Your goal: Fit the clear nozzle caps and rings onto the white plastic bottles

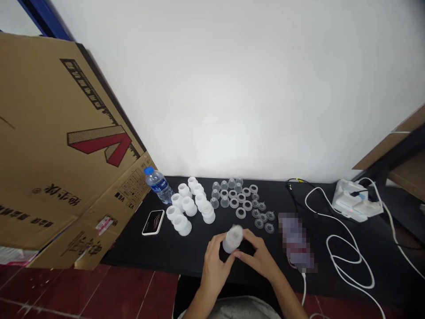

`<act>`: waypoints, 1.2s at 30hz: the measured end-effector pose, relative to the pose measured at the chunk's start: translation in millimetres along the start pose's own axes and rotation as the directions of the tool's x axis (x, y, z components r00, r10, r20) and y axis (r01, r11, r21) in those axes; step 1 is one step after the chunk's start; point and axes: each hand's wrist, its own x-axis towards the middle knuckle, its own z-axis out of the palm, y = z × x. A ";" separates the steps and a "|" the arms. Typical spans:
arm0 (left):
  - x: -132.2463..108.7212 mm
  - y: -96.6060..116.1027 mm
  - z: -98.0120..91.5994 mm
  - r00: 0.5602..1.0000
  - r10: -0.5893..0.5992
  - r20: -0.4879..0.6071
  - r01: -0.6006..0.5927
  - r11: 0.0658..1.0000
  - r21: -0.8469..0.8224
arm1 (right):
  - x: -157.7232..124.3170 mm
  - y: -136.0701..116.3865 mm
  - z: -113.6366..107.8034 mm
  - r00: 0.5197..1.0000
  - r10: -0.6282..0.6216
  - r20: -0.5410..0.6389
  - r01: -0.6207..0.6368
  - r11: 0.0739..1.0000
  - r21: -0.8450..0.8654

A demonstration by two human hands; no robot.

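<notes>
Both my hands hold one small white plastic cup-shaped part [233, 238] just above the black table [186, 252] near its front edge. My left hand [215, 266] wraps its lower side, and my right hand [259, 257] pinches it from the right. Behind them stand several white plastic cup parts [191, 206] in a cluster. To their right lie several small clear domes [226, 190] and clear rings [252, 206] in loose rows.
A water bottle [158, 184] with a blue cap lies at the back left, a white phone-like device [153, 222] beside it. A big cardboard sheet [56, 155] leans at the left. White cables [341, 248] and a white charger unit [355, 201] sit at the right.
</notes>
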 end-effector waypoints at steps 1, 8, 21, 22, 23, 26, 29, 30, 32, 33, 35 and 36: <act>0.2 1.1 0.0 1.000 -0.020 0.013 0.020 1.000 -0.003 | 1.3 -3.4 -0.1 0.999 -0.005 0.047 0.006 0.999 -0.040; 4.6 -11.5 -16.8 0.988 0.016 -0.153 0.015 0.979 0.201 | 3.9 -5.1 2.5 1.000 0.007 0.011 -0.006 0.994 -0.112; 14.6 -63.2 -42.4 0.944 -0.052 -0.326 0.142 0.955 0.259 | 5.4 2.4 8.6 0.996 0.057 -0.074 -0.069 0.983 -0.171; 14.1 -63.6 -41.8 0.944 -0.067 -0.325 0.152 0.958 0.245 | 4.9 3.8 9.0 0.994 0.051 -0.093 -0.066 0.983 -0.170; 12.7 -63.6 -41.6 0.943 -0.080 -0.324 0.159 0.961 0.226 | 4.3 5.4 9.6 0.992 0.045 -0.121 -0.066 0.983 -0.172; 2.0 -61.0 -43.6 0.938 -0.090 -0.335 0.155 0.972 0.175 | 2.5 11.1 12.0 0.975 0.040 -0.217 -0.087 0.973 -0.212; -16.2 -53.8 -45.8 0.932 -0.055 -0.358 0.128 0.975 0.183 | 3.3 16.7 16.2 0.966 0.043 -0.257 -0.118 0.951 -0.286; -22.1 -50.4 -45.9 0.930 -0.020 -0.367 0.097 0.976 0.193 | 4.4 18.1 17.9 0.964 0.039 -0.264 -0.123 0.943 -0.310; -30.6 -42.2 -44.2 0.927 0.105 -0.360 -0.029 0.977 0.211 | 7.5 19.7 20.8 0.962 0.019 -0.273 -0.118 0.930 -0.349; -32.4 -37.3 -42.3 0.935 0.156 -0.320 -0.088 0.972 0.216 | 9.0 19.6 21.7 0.963 0.008 -0.270 -0.109 0.926 -0.361; -30.1 -26.1 -36.7 0.961 0.214 -0.172 -0.177 0.962 0.207 | 10.7 17.1 21.8 0.973 0.000 -0.232 -0.087 0.928 -0.362; -26.2 -20.2 -33.1 0.973 0.216 -0.085 -0.196 0.961 0.196 | 10.7 15.1 21.1 0.979 0.004 -0.204 -0.077 0.933 -0.352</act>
